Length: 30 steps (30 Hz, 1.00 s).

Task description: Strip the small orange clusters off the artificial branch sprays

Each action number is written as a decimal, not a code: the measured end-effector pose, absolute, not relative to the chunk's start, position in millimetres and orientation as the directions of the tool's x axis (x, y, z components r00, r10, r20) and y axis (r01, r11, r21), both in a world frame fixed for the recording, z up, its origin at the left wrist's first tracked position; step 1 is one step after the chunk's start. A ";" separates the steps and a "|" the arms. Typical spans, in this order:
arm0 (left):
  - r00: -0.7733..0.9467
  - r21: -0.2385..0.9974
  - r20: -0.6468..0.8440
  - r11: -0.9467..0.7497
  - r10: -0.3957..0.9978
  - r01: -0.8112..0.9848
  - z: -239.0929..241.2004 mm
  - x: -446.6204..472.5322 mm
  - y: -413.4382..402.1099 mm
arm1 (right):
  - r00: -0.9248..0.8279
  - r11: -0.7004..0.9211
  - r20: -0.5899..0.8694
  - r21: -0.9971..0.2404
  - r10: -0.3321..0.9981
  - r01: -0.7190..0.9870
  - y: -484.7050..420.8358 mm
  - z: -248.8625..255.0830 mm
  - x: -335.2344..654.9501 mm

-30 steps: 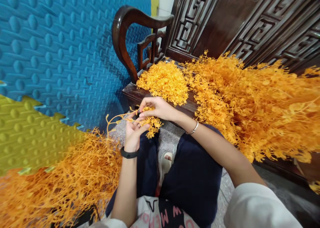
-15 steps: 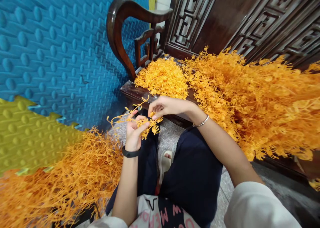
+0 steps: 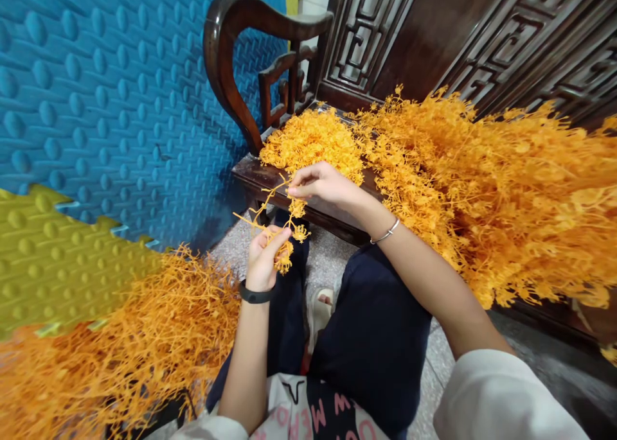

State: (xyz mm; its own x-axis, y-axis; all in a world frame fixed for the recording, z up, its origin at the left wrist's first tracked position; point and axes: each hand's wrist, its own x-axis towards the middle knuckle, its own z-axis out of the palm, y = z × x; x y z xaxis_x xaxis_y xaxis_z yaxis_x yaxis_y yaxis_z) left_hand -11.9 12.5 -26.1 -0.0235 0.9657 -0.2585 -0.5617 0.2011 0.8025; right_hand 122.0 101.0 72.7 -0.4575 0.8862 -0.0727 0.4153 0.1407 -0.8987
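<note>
My left hand [image 3: 263,260] is closed round the lower part of an orange plastic sprig [image 3: 282,231] with thin branching stems. My right hand [image 3: 321,184] pinches the top of the same sprig just above it, fingers pressed together. Both hands are in front of the edge of a dark wooden bench [image 3: 255,173]. A black band is on my left wrist and a silver bangle on my right.
A small heap of plucked orange bits [image 3: 313,141] lies on the bench seat, beside a big pile of orange sprigs [image 3: 486,183] to the right. Bare orange stems [image 3: 116,350] lie piled on the floor at the left. Blue and yellow foam mats [image 3: 110,93] cover the wall and floor.
My right hand has risen and moved away from the left, toward the bench, pulling the sprig's upper part up. The left hand stayed low, holding the rest.
</note>
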 end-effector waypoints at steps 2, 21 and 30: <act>-0.102 0.812 -0.250 0.151 0.963 -0.565 -27.8 -9.5 13.6 | -0.374 0.057 -0.114 -0.908 0.920 0.416 103.1 71.6 121.7; -0.388 0.868 -0.160 -0.058 0.907 -0.494 -20.6 -1.8 10.0 | 0.078 -0.073 -0.067 -0.995 0.995 0.071 114.3 41.2 86.0; -0.385 0.847 -0.237 -0.004 0.892 -0.532 -37.4 -10.9 14.2 | 0.371 0.247 0.327 -0.937 0.869 0.247 190.2 68.3 166.2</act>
State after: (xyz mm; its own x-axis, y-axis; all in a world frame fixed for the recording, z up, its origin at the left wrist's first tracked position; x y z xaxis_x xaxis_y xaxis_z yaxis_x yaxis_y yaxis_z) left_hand -10.9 14.2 -37.4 -0.3848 0.8920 -0.2373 -0.5321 -0.0043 0.8466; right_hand 166.2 190.2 68.3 0.3713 0.8690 0.3271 0.2474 0.2469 -0.9369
